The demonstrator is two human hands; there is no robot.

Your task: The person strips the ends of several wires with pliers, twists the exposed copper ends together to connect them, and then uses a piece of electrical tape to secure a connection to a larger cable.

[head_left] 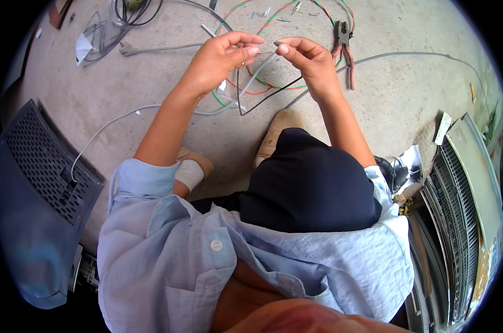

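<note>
My left hand (pixel 221 62) and my right hand (pixel 311 64) are raised close together over the floor. Thumb and fingers of the right hand pinch the end of a grey cable (pixel 248 89), with a small dark tip showing at the fingertips. Between the hands runs a thin wire, which the left fingers appear to pinch. A black wire (pixel 271 95) makes a sharp bend below both hands. Beyond them, a red and green wire (pixel 269 87) lies in loose loops. Pliers with reddish handles (pixel 343 41) rest on the floor right of my right hand.
A dark perforated casing (pixel 46 161) stands at the left, with the grey cable running to it. A grey plug (pixel 128 50) and coiled dark cable (pixel 126 22) lie at the far left. Stacked metal grilles and panels (pixel 456 200) stand at the right. My shoes (pixel 282 130) are below the hands.
</note>
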